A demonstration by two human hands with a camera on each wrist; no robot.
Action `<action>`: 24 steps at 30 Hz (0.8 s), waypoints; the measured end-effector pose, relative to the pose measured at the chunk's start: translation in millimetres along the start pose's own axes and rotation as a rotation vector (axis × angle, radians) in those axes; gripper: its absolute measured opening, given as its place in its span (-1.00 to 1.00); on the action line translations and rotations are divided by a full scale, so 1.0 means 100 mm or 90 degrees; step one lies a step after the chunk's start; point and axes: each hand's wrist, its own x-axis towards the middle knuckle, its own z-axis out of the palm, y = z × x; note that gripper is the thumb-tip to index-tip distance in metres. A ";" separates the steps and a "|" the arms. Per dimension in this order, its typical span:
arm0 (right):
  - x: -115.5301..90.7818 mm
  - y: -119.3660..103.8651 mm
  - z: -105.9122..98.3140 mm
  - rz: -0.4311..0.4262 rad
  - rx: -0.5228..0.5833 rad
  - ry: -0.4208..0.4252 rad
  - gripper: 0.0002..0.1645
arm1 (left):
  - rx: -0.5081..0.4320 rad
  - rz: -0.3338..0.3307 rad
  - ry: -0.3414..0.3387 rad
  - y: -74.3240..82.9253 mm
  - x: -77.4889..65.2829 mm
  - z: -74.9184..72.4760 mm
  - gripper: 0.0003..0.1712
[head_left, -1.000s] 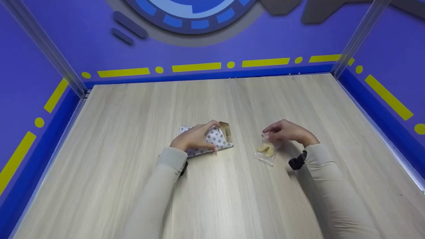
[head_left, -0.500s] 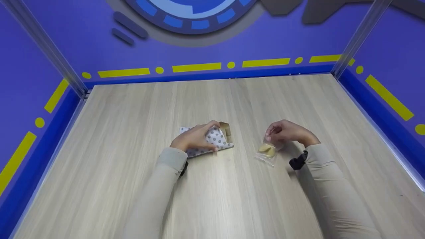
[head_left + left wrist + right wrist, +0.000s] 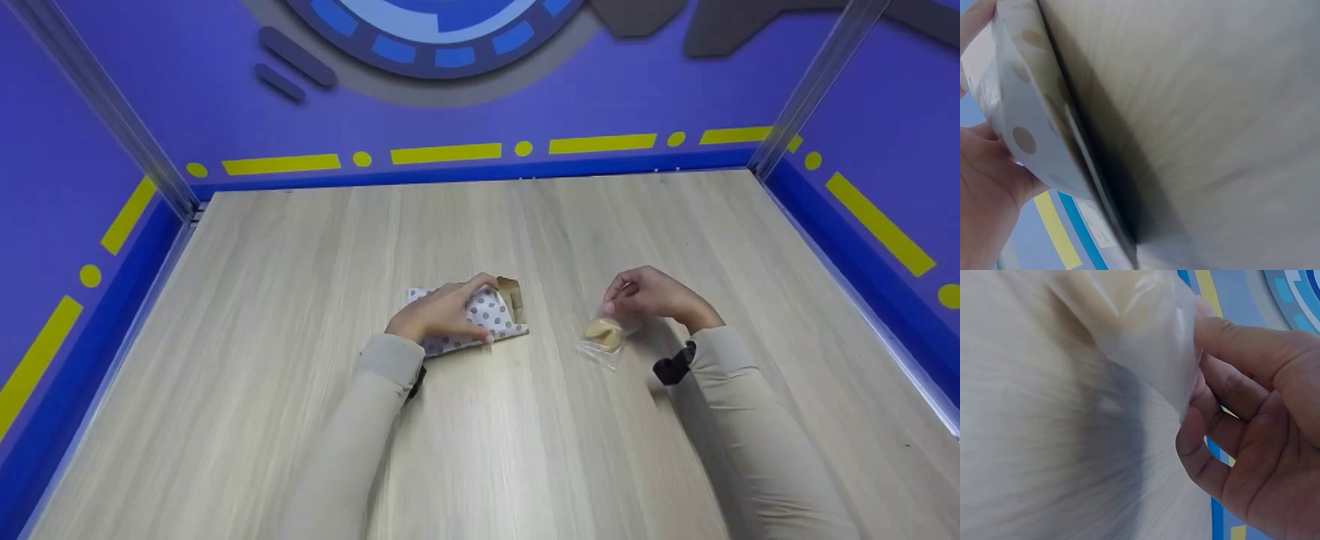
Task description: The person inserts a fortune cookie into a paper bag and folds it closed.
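My left hand grips a white paper bag with grey polka dots, fingers over the far side and thumb on the near side. The bag lies on the table with its brown open mouth toward the right. In the left wrist view the dotted bag fills the upper left. To the right, my right hand pinches the top edge of a clear plastic packet with a folded yellow fortune cookie inside. The right wrist view shows the plastic packet between thumb and fingers.
Both hands work over a light wood-grain table. Blue-purple walls with yellow dashes close it in at the back and sides, joined by metal corner posts.
My right hand has shifted slightly right and its fingers have closed in on the packet's edge. The cookie packet has tilted a little. My left hand and the bag stay where they were.
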 end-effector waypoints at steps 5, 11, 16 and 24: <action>0.01 -0.02 -0.01 0.013 0.013 0.011 -0.78 | 0.002 0.001 0.000 0.00 0.00 0.00 -0.09; 0.03 -0.03 -0.02 0.019 0.045 0.023 -0.79 | -0.002 0.001 0.000 0.00 0.00 0.00 -0.09; 0.05 -0.05 -0.02 0.032 0.058 0.038 -0.81 | -0.006 0.007 0.002 -0.01 0.01 0.00 -0.11; 0.07 -0.10 -0.04 0.046 0.072 0.057 -0.80 | -0.013 0.007 0.003 -0.01 0.00 0.00 -0.10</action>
